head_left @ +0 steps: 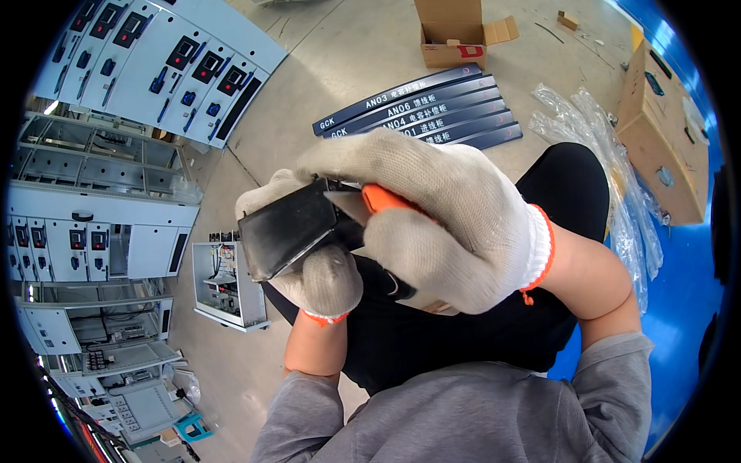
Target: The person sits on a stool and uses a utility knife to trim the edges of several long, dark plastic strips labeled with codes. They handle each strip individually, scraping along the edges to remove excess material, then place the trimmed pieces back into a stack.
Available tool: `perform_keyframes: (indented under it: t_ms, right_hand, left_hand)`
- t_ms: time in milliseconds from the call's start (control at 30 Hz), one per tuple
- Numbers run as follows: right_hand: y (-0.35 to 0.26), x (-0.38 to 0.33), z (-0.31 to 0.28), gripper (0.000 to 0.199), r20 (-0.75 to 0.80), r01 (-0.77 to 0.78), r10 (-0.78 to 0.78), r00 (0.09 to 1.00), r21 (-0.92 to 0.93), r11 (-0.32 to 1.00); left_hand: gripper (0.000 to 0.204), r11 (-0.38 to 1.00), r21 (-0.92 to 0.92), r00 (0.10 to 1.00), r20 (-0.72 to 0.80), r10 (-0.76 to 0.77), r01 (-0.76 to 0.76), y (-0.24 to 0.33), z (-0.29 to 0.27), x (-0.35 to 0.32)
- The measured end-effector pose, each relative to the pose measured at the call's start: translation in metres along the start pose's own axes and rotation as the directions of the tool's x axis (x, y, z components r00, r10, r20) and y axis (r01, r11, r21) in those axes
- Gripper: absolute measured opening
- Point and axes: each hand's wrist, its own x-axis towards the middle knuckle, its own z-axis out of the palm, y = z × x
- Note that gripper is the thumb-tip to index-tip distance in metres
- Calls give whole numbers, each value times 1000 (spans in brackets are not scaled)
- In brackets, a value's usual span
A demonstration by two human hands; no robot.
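Both of my hands wear pale knitted work gloves with orange-edged cuffs. My left hand [330,279] is closed around a black, box-shaped plastic part [287,231] with a smooth broad face, held in front of my lap. My right hand [463,224] grips a knife by its orange handle [384,199]. Its grey blade [349,207] points left and lies against or just over the edge of the black part; I cannot tell whether it touches. Some of the handle is hidden by my right fingers.
Several dark blue label strips [417,104] lie on the floor ahead. Beyond them stands an opened cardboard box [454,55]. A larger carton [656,147] and clear plastic wrap [590,147] are at right. Left are grey switchgear cabinets [166,73] and a drawer unit [251,287].
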Motion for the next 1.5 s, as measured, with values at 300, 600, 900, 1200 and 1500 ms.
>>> perform_keyframes:
  t_ms: [300, 600, 900, 1200, 1500]
  right_hand:
    - [-7, -1, -5, 33, 42, -30, 33, 999, -62, 998]
    - [-2, -3, -5, 61, 115, 19, -2, 993, -145, 989]
    - [-19, 3, -13, 58, 161, -278, 279, 947, -26, 960]
    - [-27, 6, -11, 45, 110, -285, 283, 953, 5, 959]
    - [-23, 5, -8, 46, 80, -235, 234, 969, -6, 972]
  left_hand:
    - [57, 999, -42, 1000, 30, 6, -4, 7, 14, 7]
    - [76, 999, -27, 998, -44, -33, 32, 8, 17, 5]
    - [57, 996, 91, 998, 63, -29, 23, 16, 16, 0]
    - [50, 989, 144, 980, 199, -18, -11, 12, 13, 1]
    - [50, 997, -46, 988, 142, -59, 66, 10, 12, 1]
